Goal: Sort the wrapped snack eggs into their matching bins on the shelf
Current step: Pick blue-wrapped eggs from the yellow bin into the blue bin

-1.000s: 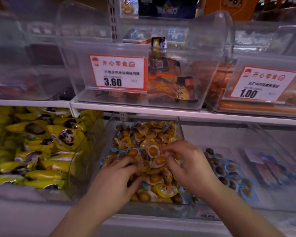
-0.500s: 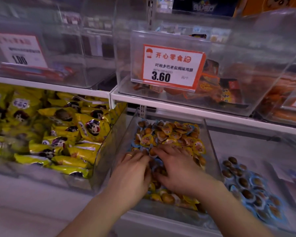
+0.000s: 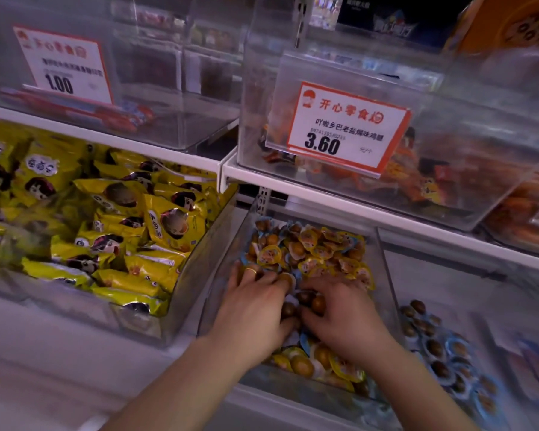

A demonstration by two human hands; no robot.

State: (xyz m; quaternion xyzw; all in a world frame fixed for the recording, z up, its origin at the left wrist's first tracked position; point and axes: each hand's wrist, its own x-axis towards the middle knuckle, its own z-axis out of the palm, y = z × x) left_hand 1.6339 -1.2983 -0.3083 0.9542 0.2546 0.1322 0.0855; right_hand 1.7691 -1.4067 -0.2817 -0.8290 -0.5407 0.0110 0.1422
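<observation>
**Digging through the mixed egg bin, both hands in**

Sifting is the step in hand, judged from the pose.

Head view: both hands sit palm-down inside the middle clear bin point(image 3: 386, 275) on the lower shelf. Left hand point(image 3: 255, 309) has its fingers spread flat over the pile and wears a ring; it is pressing, and whether anything is held underneath cannot be told. Right hand point(image 3: 339, 318) has its fingers curled down into the pile, thumb against a cluster of brown eggs point(image 3: 307, 301) between the two hands; a real pinch or only a touch, cannot tell. The wrapped snack eggs point(image 3: 318, 247) fill this bin: mostly yellow-rimmed wrappers, a few blue-rimmed ones mixed in at the back left and under the hands. Blue-wrapped eggs point(image 3: 436, 349) lie in the next bin to the right, thinly filled, likely the target for the blue strays. Yellow snack packs point(image 3: 112, 219) fill the bin to the left. Price tag 3.60 point(image 3: 346, 129) hangs on the upper bin.

Risks: motion blur and dim light make wrapper colours easy to misread, so a wrong sort is likely. Raking with spread fingers could bury blue ones deeper. Eggs near the low front lip could be pushed over the edge.
</observation>
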